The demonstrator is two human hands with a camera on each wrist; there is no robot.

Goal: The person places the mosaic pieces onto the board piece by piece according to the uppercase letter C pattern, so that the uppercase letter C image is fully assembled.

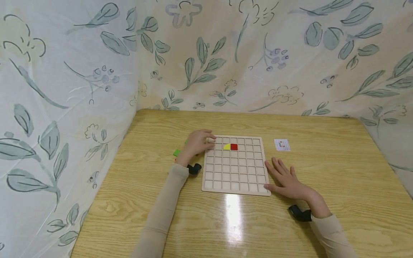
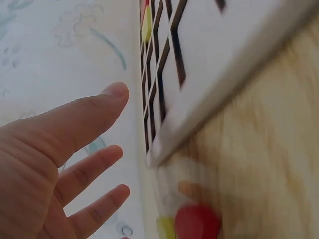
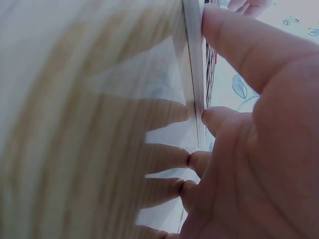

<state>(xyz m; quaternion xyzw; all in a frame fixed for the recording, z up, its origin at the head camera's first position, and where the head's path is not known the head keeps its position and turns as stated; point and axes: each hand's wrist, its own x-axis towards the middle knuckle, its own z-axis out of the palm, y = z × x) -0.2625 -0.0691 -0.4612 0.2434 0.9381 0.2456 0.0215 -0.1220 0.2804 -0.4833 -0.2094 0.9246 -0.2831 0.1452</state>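
A pale wooden grid board [image 1: 226, 176] lies on the table. In its upper rows sit a yellow quarter-round piece [image 1: 227, 146] and, just right of it, a red square piece [image 1: 233, 147]. My left hand [image 1: 194, 145] is over the board's upper left edge, with thumb and fingers apart and nothing between them. Fingers spread, my right hand [image 1: 288, 182] rests at the board's right side. Its thumb and index fingertip are at the rim in the head and right wrist views.
Loose pieces lie left of the board, partly hidden by my left arm, among them a green piece [image 1: 177, 153] and a red piece [image 2: 198, 222]. A small printed pattern card [image 1: 282, 144] lies right of the board. Floral cloth [image 1: 219, 82] hangs behind the table.
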